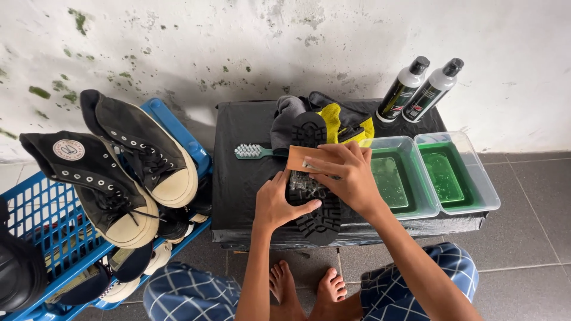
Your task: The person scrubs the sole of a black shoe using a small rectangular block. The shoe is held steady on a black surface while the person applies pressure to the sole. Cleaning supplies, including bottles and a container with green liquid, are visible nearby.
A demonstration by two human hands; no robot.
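Note:
A black shoe [312,134] with yellow and grey upper lies sole up on a low table covered in black plastic [238,166]. My left hand [278,202] grips the shoe's left side near the heel. My right hand [345,175] holds a wooden-backed brush [297,157] pressed on the middle of the tread; foam shows on the sole under it. A small brush with a green handle [253,152] lies on the table left of the shoe.
Two clear tubs of green liquid [397,178] [458,172] stand right of the shoe. Two black-and-white bottles [404,89] [433,89] stand by the stained wall. A blue basket [35,220] at left holds black high-top sneakers [113,190]. My bare feet [309,291] rest on grey tiles.

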